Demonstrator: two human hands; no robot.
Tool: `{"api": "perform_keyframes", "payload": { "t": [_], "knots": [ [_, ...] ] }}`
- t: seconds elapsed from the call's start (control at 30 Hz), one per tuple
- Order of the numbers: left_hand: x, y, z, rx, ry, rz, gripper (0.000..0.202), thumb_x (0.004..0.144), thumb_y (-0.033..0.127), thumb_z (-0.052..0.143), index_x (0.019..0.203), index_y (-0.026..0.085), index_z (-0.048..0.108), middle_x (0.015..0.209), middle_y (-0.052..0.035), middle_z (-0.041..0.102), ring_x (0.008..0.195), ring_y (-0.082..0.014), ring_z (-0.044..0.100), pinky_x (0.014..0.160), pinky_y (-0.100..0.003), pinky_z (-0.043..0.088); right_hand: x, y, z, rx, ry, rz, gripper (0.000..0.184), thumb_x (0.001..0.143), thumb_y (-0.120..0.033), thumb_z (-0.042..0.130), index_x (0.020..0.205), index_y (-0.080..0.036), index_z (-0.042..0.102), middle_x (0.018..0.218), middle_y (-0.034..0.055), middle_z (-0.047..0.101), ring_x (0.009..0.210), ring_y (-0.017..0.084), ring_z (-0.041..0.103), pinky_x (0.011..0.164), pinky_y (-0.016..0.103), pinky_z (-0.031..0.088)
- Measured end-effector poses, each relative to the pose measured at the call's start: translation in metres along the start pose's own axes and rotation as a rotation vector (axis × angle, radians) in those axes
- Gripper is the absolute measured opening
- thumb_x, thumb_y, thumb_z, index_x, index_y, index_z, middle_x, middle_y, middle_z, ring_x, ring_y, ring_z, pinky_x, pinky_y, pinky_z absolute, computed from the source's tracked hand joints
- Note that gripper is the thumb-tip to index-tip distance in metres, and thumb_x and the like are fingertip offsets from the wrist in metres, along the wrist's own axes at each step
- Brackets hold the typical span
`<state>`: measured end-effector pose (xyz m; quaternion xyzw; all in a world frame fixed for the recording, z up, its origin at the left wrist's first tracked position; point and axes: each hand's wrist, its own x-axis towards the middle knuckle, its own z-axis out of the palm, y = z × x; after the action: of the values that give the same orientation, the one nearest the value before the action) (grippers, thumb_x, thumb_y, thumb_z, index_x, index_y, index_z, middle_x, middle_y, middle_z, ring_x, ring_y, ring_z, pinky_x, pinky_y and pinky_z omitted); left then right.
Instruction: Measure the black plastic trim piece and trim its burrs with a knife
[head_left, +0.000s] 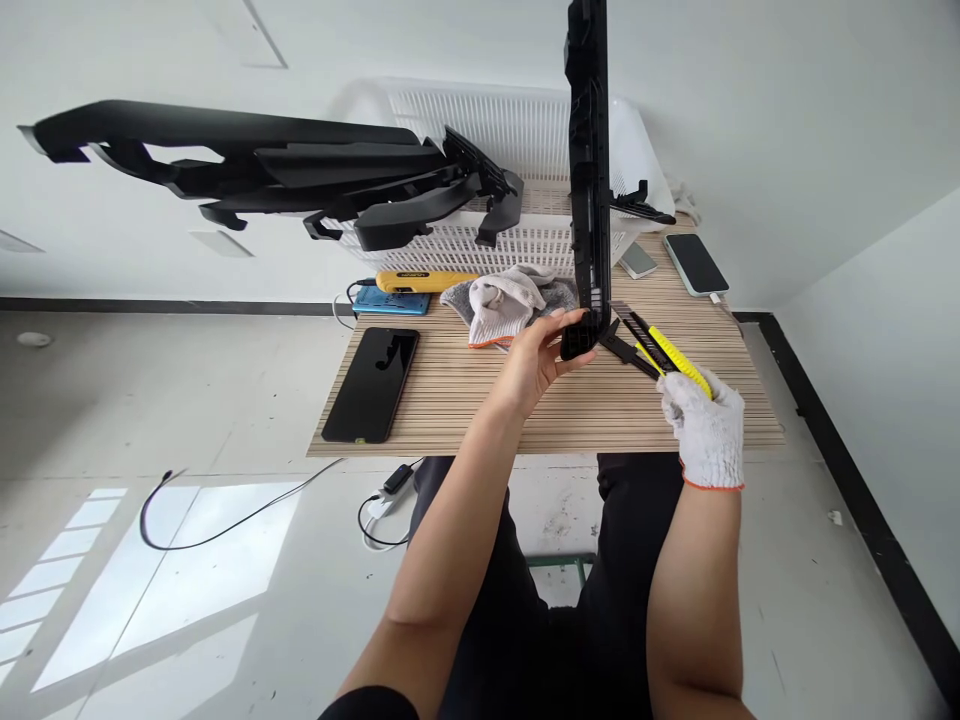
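My bare left hand [541,362] grips the lower end of a long black plastic trim piece [589,180], which stands upright over the table and runs out of the top of the view. In a white knit glove with an orange cuff, my right hand [703,420] is closed around a yellow-and-black utility knife [671,355]. The knife's blade end points up and left, close to the trim's lower end but apart from it. Beneath the knife a black caliper-like tool [628,350] lies on the table; its exact kind is partly hidden.
A white plastic basket [480,240] at the back holds several black plastic parts [300,170], jutting far left. On the wooden table [465,420] lie a black phone [373,385], a crumpled glove [506,300], a yellow tool [424,282], a blue box [390,302] and a charging phone [696,265].
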<state>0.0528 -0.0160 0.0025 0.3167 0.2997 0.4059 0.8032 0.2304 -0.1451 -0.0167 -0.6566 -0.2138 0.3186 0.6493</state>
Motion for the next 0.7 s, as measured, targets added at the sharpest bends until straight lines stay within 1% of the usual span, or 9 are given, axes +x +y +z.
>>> {"api": "perform_keyframes", "payload": {
  "t": [0.1,0.13,0.23,0.37,0.4,0.47,0.53,0.63,0.7],
  "knots": [
    [0.0000,-0.0009,-0.0016,0.032,-0.036,0.015,0.025,0.086,0.038,0.069,0.097,0.017,0.079,0.123,-0.0091,0.075,0.121,-0.0277,0.067,0.093,-0.036,0.063,-0.0007,-0.0016,-0.0001,-0.074,-0.109,0.024,0.021,0.063,-0.023,0.082,0.082,-0.016,0.076,0.052,-0.0054,0.052,0.044,0.006,0.041,0.040,0.020,0.030],
    [-0.0001,-0.0010,-0.0022,0.042,-0.046,0.023,0.024,0.086,0.037,0.070,0.098,0.018,0.079,0.122,-0.0087,0.076,0.120,-0.0276,0.067,0.093,-0.036,0.063,-0.0008,-0.0017,-0.0002,-0.090,-0.118,0.023,0.022,0.064,-0.023,0.082,0.083,-0.016,0.076,0.052,-0.0056,0.052,0.044,0.006,0.041,0.039,0.020,0.030],
    [-0.0005,-0.0008,-0.0029,0.065,-0.068,0.041,0.022,0.085,0.033,0.072,0.101,0.019,0.080,0.121,-0.0078,0.076,0.119,-0.0263,0.067,0.094,-0.035,0.062,-0.0007,-0.0012,-0.0008,-0.041,-0.016,-0.019,0.023,0.066,-0.026,0.080,0.087,-0.017,0.076,0.057,-0.0041,0.057,0.045,0.006,0.043,0.040,0.020,0.032],
    [-0.0010,-0.0004,-0.0026,0.099,-0.090,0.049,0.023,0.080,0.026,0.079,0.102,0.021,0.080,0.105,-0.0050,0.077,0.106,-0.0207,0.071,0.092,-0.032,0.062,-0.0014,-0.0018,-0.0001,-0.100,-0.110,0.008,0.025,0.063,-0.025,0.081,0.086,-0.016,0.076,0.054,-0.0047,0.055,0.043,0.006,0.041,0.038,0.020,0.030],
    [-0.0010,-0.0007,-0.0025,0.106,-0.094,0.055,0.024,0.077,0.023,0.082,0.101,0.021,0.080,0.103,-0.0034,0.077,0.102,-0.0188,0.071,0.091,-0.032,0.061,-0.0020,-0.0026,0.0008,-0.090,-0.085,0.005,0.026,0.062,-0.025,0.081,0.086,-0.017,0.075,0.054,-0.0047,0.056,0.043,0.007,0.042,0.038,0.020,0.030],
    [-0.0008,-0.0021,-0.0024,0.120,-0.092,0.065,0.024,0.072,0.020,0.086,0.096,0.022,0.080,0.100,-0.0010,0.076,0.096,-0.0162,0.071,0.090,-0.031,0.062,-0.0030,-0.0043,0.0023,-0.028,0.027,-0.009,0.027,0.062,-0.029,0.081,0.086,-0.018,0.074,0.057,-0.0036,0.059,0.043,0.007,0.044,0.037,0.020,0.029],
    [0.0000,-0.0040,-0.0021,0.138,-0.070,0.064,0.019,0.072,0.024,0.088,0.087,0.021,0.079,0.095,-0.0005,0.075,0.092,-0.0149,0.070,0.087,-0.031,0.062,-0.0036,-0.0052,0.0021,0.015,0.076,-0.009,0.025,0.062,-0.032,0.081,0.082,-0.019,0.073,0.060,-0.0022,0.062,0.043,0.007,0.045,0.036,0.020,0.029],
    [0.0023,-0.0066,-0.0013,0.147,-0.010,0.066,0.023,0.076,0.037,0.086,0.073,0.018,0.074,0.082,-0.0010,0.072,0.088,-0.0158,0.069,0.085,-0.033,0.064,-0.0034,-0.0035,-0.0019,-0.022,-0.038,0.006,0.024,0.062,-0.031,0.082,0.082,-0.019,0.075,0.058,-0.0022,0.062,0.044,0.007,0.044,0.038,0.020,0.030],
    [0.0038,-0.0073,-0.0002,0.119,0.037,0.060,0.029,0.081,0.043,0.082,0.070,0.018,0.072,0.078,-0.0025,0.072,0.092,-0.0193,0.071,0.088,-0.036,0.064,-0.0035,-0.0015,-0.0038,-0.098,-0.135,0.018,0.027,0.063,-0.029,0.084,0.087,-0.018,0.077,0.055,-0.0038,0.058,0.044,0.007,0.044,0.039,0.021,0.032]
  ]
}}
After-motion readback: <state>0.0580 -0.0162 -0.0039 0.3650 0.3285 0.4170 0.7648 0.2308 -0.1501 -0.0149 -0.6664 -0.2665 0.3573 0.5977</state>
